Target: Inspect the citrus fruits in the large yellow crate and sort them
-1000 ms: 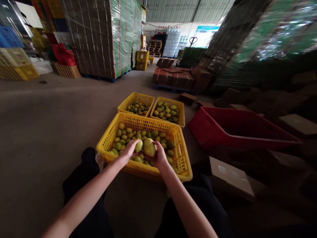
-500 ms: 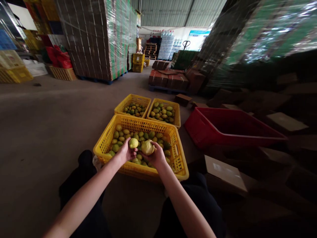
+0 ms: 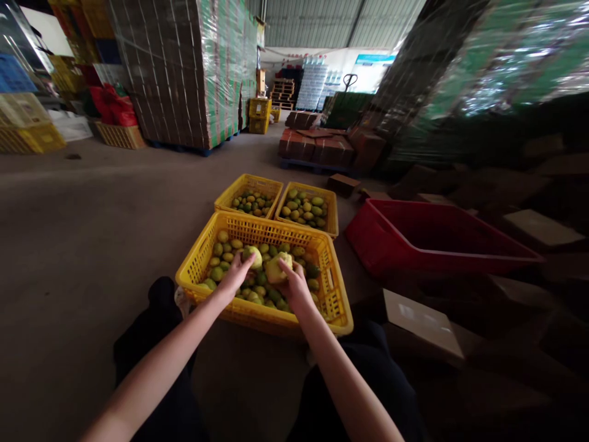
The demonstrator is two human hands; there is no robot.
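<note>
Over the large yellow crate (image 3: 197, 261), each of my hands grips a lemon. My left hand (image 3: 234, 277) is closed on a yellow-green lemon (image 3: 253, 256), thumb along its near side. A larger, lumpy pale-yellow lemon (image 3: 277, 269) is in my right hand (image 3: 295, 285), with the thumb across its top. The two fruits are held apart, side by side. Below them, many green and yellow lemons (image 3: 225, 258) lie loose in the crate; my hands hide some of these.
Two smaller yellow crates of lemons, a left one (image 3: 225, 195) and a right one (image 3: 332, 212), stand just beyond. At right are a red tub (image 3: 381, 239) and a cardboard box (image 3: 421, 319). Wrapped carton stacks (image 3: 161, 80) rise behind, near a pallet of flat cartons (image 3: 317, 147).
Both lemons have been turned in my fingers, and my thumbs now lie over them. My left hand has shifted slightly right and the camera view has moved a little.
</note>
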